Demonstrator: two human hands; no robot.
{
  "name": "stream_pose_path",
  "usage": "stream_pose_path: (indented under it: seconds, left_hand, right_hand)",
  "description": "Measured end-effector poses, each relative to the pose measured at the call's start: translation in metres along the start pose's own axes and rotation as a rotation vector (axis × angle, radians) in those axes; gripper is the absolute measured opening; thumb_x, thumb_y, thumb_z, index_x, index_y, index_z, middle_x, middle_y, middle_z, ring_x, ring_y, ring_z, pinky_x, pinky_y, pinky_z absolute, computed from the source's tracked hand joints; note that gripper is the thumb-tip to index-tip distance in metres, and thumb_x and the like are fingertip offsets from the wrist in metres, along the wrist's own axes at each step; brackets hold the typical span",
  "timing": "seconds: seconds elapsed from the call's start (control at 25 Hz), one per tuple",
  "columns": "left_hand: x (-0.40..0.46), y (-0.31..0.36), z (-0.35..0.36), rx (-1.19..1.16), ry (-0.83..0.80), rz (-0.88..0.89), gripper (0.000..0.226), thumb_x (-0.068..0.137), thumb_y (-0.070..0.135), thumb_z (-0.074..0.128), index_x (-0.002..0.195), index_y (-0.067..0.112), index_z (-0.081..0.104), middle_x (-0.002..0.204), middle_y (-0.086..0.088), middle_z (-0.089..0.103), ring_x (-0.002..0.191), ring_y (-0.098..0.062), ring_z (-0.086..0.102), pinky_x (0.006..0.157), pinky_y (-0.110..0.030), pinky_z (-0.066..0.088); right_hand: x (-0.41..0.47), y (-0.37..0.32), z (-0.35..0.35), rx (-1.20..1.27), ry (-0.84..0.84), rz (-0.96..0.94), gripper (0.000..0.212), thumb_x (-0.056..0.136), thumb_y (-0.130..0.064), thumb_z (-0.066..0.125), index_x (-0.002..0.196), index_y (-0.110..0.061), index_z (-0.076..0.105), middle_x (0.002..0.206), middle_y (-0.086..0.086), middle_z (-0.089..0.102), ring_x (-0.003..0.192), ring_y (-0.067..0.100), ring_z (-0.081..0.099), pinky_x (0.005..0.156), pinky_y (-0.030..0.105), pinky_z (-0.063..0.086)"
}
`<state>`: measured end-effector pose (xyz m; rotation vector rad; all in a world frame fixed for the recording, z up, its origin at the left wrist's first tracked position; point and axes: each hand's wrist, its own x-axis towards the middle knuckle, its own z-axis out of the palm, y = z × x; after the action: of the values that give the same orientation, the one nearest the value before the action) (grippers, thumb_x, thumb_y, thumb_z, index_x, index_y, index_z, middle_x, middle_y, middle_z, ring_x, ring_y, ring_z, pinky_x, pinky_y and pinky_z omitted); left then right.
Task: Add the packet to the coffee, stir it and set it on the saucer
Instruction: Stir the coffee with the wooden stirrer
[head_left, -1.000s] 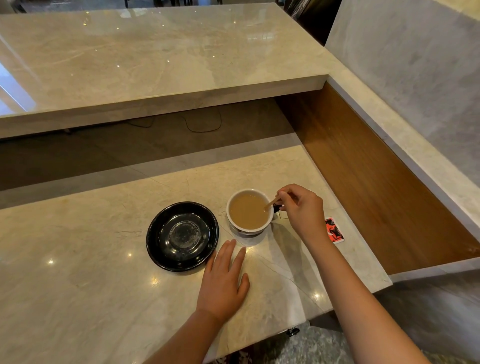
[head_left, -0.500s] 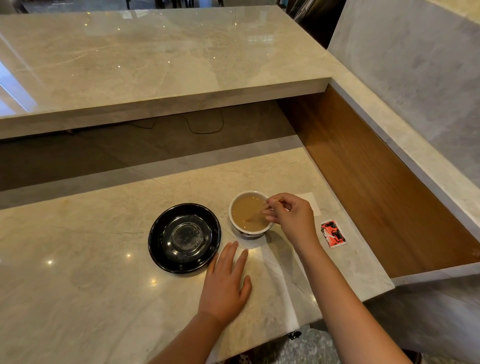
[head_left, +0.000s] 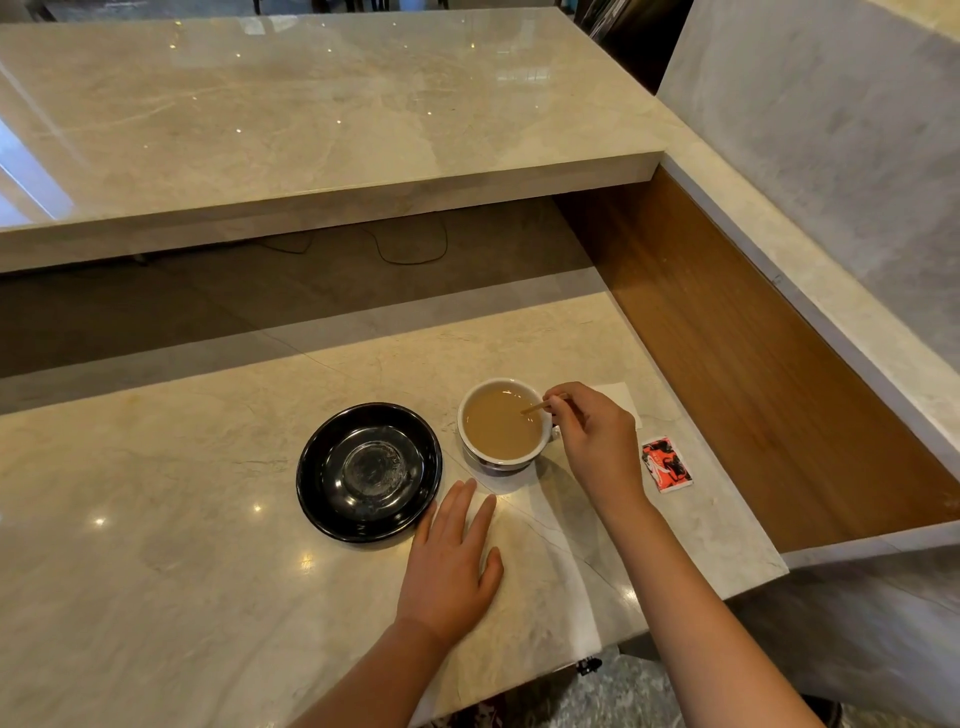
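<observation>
A white cup (head_left: 470, 447) of light brown coffee stands on the marble counter, just right of an empty black saucer (head_left: 369, 472). My right hand (head_left: 592, 441) is at the cup's right rim, pinching a thin wooden stir stick (head_left: 535, 407) whose tip dips into the coffee. My left hand (head_left: 452, 561) lies flat on the counter, fingers apart, in front of the saucer and cup, holding nothing. A red and black packet (head_left: 666, 464) lies on the counter to the right of my right hand.
A white napkin (head_left: 621, 397) lies behind my right hand. A raised marble shelf (head_left: 322, 119) overhangs the back of the counter. A wooden panel (head_left: 753, 364) walls the right side. The counter's front edge (head_left: 675, 618) runs near my forearms.
My right hand has moved the stick around in the cup, first toward the left side, now back to the right rim. My left hand has stayed flat.
</observation>
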<state>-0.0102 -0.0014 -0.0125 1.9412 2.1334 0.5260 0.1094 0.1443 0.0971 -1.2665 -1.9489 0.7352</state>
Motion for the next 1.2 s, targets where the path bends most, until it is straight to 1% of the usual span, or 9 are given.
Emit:
stream_pose_path:
  seconds: [0.16,0.36,0.44,0.56,0.72,0.84,0.96,1.04,1.2]
  left_hand:
    - [0.0,0.001,-0.001,-0.004,-0.003,0.01,0.053,0.088,0.031,0.054,0.136,0.014,0.041,0.147,-0.015,0.034,0.136,-0.027,0.024,0.109,-0.046,0.008]
    - [0.0,0.0,-0.001,-0.007,0.0,0.005,0.052,0.088,0.034,0.048,0.136,0.015,0.04,0.147,-0.014,0.034,0.136,-0.026,0.024,0.11,-0.045,0.011]
    - [0.0,0.0,0.0,-0.005,-0.004,0.0,0.053,0.088,0.035,0.047,0.137,0.016,0.04,0.147,-0.014,0.034,0.136,-0.025,0.024,0.11,-0.046,0.011]
    - [0.0,0.0,0.0,0.002,-0.007,0.005,0.053,0.087,0.034,0.051,0.136,0.016,0.041,0.146,-0.015,0.036,0.135,-0.026,0.026,0.108,-0.048,0.013]
    - [0.0,0.0,0.0,0.003,-0.009,-0.007,0.052,0.088,0.036,0.048,0.136,0.016,0.041,0.146,-0.013,0.035,0.136,-0.025,0.025,0.108,-0.046,0.013]
    - [0.0,0.0,0.0,0.012,-0.016,-0.011,0.052,0.088,0.038,0.039,0.135,0.016,0.042,0.146,-0.013,0.036,0.136,-0.025,0.026,0.108,-0.046,0.013]
    - [0.001,0.0,0.0,0.01,-0.018,-0.013,0.053,0.088,0.039,0.037,0.135,0.016,0.042,0.146,-0.013,0.036,0.136,-0.025,0.026,0.107,-0.047,0.014]
    - [0.001,0.0,0.0,0.014,-0.018,-0.009,0.053,0.087,0.039,0.037,0.134,0.015,0.044,0.145,-0.014,0.037,0.135,-0.026,0.028,0.107,-0.047,0.014]
    - [-0.001,0.0,0.0,0.017,-0.017,-0.012,0.052,0.086,0.038,0.038,0.132,0.015,0.046,0.144,-0.014,0.04,0.133,-0.026,0.031,0.106,-0.048,0.015]
  right_hand:
    - [0.001,-0.008,-0.006,-0.101,-0.086,-0.045,0.013,0.09,-0.008,0.054,0.085,-0.006,0.065,0.079,0.01,0.07,0.071,0.022,0.06,0.063,0.032,0.046]
    - [0.005,-0.016,-0.007,-0.085,-0.142,0.053,0.015,0.088,-0.009,0.054,0.079,-0.006,0.066,0.073,0.011,0.07,0.068,0.022,0.062,0.064,0.035,0.051]
    - [0.005,-0.014,-0.005,0.044,-0.131,0.165,0.016,0.087,-0.008,0.055,0.076,-0.006,0.066,0.072,0.01,0.07,0.07,0.021,0.067,0.069,0.037,0.056]
    - [0.002,-0.009,0.006,0.351,-0.071,0.369,0.02,0.089,-0.008,0.055,0.073,-0.011,0.066,0.074,0.013,0.071,0.07,0.022,0.071,0.072,0.038,0.059]
    - [0.001,-0.004,0.02,0.607,0.072,0.482,0.019,0.09,-0.005,0.053,0.078,-0.009,0.066,0.079,0.015,0.069,0.069,0.013,0.071,0.061,0.019,0.058]
    - [0.002,0.002,0.021,0.54,0.118,0.428,0.016,0.09,-0.005,0.053,0.084,-0.008,0.067,0.083,0.013,0.07,0.075,0.018,0.071,0.065,0.023,0.059]
    - [0.001,0.005,0.015,0.294,0.107,0.257,0.015,0.09,-0.007,0.054,0.086,-0.01,0.068,0.081,0.002,0.069,0.077,0.016,0.069,0.069,0.03,0.058]
    - [0.001,0.004,0.009,0.144,0.072,0.128,0.014,0.089,-0.007,0.054,0.086,-0.009,0.067,0.08,0.003,0.07,0.075,0.018,0.066,0.067,0.034,0.055]
    - [0.002,-0.003,0.0,-0.029,-0.009,-0.013,0.013,0.089,-0.006,0.054,0.083,-0.007,0.065,0.077,0.008,0.069,0.07,0.02,0.06,0.062,0.03,0.046]
